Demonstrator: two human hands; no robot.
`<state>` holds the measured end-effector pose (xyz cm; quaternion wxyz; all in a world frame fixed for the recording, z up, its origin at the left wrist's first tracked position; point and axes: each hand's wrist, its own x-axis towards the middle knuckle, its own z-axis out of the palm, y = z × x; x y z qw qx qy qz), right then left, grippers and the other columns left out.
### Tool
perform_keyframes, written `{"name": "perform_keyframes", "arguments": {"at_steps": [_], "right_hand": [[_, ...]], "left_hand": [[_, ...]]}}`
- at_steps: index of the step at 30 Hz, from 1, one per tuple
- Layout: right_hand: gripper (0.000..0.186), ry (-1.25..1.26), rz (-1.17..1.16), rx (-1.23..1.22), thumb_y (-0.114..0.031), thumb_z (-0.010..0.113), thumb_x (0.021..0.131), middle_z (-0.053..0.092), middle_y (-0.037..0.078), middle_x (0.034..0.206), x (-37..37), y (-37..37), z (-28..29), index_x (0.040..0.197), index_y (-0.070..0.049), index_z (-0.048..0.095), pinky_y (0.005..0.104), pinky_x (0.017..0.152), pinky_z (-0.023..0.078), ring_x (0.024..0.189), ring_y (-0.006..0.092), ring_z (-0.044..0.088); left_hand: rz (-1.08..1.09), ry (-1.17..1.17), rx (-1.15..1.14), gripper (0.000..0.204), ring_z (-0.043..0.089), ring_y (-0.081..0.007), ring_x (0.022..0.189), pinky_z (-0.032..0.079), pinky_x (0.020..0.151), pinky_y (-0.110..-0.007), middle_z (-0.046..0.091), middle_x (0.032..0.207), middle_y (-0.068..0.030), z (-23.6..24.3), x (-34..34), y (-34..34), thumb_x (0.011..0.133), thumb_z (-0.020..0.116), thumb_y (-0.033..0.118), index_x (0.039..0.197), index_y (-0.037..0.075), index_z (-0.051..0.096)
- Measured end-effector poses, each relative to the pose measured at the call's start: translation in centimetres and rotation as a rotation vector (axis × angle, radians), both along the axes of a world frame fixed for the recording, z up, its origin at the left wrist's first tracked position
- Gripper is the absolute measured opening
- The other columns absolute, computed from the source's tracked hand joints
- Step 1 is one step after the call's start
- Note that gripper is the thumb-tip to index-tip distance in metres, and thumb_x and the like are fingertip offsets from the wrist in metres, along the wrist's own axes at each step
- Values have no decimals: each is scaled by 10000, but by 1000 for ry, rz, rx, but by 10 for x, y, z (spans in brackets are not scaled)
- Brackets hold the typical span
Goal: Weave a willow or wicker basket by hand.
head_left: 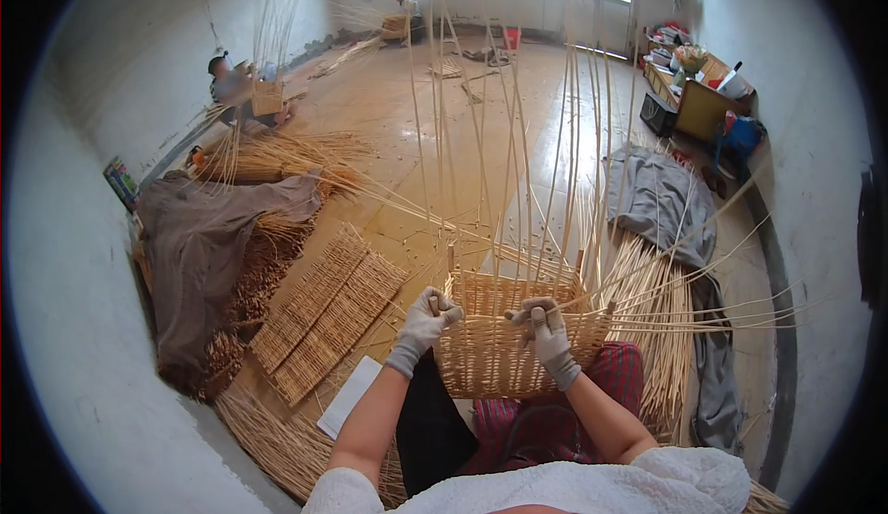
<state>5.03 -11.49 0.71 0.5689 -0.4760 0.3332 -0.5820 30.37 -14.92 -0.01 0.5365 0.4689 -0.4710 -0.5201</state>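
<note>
A half-woven wicker basket [504, 366] rests on my lap, its open top facing up. Long pale upright rods [569, 144] rise from its far side, and others fan out to the right from its right corner. Both my hands wear pale work gloves. My left hand [427, 327] is closed at the basket's left near corner, thumb and fingers pinching the rim. Over the near wall's top edge, right of the middle, my right hand [546, 331] has curled fingers; what lies between them is hidden.
Two flat woven panels [328, 306] lie on the floor at left, beside rod bundles under a brown cloth [208, 236]. More loose rods [647, 301] lie at right, partly under a grey cloth [661, 199]. Two people sit farther back. A cluttered desk [698, 107] stands along the right wall.
</note>
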Motion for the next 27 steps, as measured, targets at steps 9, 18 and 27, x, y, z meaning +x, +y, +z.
{"name": "perform_keyframes", "arguments": {"at_steps": [9, 18, 27], "right_hand": [[222, 186, 3, 139, -236, 511, 1032, 697, 43, 963, -2, -5, 35, 1092, -72, 648, 253, 655, 526, 833, 152, 655], [323, 57, -353, 245, -43, 574, 974, 700, 90, 1103, -29, -13, 10, 1291, -51, 515, 302, 790, 577, 906, 226, 709], [502, 228, -207, -377, -111, 444, 1022, 621, 85, 1233, -53, -70, 26, 1495, -101, 278, 279, 817, 568, 1144, 216, 619]], "left_hand": [[171, -97, -180, 351, 552, -175, 625, 452, 570, -310, 596, 701, -65, 3, 20, -26, 835, 762, 334, 844, 25, 597], [-129, -831, -103, 167, 680, -157, 647, 564, 555, -317, 647, 839, -77, -2, -69, -26, 971, 555, 181, 1045, 32, 570], [-29, -25, 248, 138, 670, -157, 596, 573, 489, -321, 648, 792, -48, 9, -93, -12, 922, 690, 124, 968, 31, 600]]}}
